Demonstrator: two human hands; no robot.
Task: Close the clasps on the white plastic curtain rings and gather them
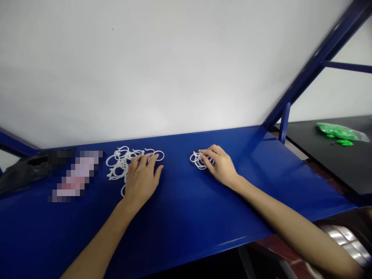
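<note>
A loose pile of white plastic rings (119,169) with small tails lies on the blue table, left of centre. My left hand (142,174) rests over the right side of this pile, fingers spread and thumb apart, covering some rings. A smaller heap of similar white rings (200,164) lies to the right. Above it, my right hand (220,162) is closed, with thumb and forefinger drawn close together at a ring in the heap. The hand itself hides part of that heap.
Black plastic bag (29,168) and a blurred-out pinkish item (80,174) lie at the left of the blue table (186,217). Behind rises a white wall. Blue metal frame bars (308,73) slope at the right, beyond which green pieces in a clear bag (338,131) lie on a black table.
</note>
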